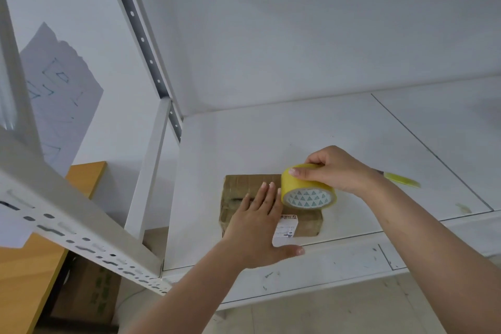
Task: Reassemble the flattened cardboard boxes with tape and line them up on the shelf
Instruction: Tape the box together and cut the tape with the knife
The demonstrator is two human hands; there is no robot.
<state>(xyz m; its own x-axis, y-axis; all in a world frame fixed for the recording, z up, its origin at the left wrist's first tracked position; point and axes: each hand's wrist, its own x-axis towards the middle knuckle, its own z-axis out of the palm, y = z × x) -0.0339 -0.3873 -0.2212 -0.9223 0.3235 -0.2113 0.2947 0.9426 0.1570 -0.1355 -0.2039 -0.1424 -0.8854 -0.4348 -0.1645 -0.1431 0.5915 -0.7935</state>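
Cardboard, brown and taped over: head view shows one small box standing closed on the white shelf at lower centre of the frame, near the shelf's front edge, a white label on its top. Left hand lies flat on the box with fingers straight; right hand grips a yellow tape roll at the box's right side. Judged: first box in sealing; none yet lined up beside it.
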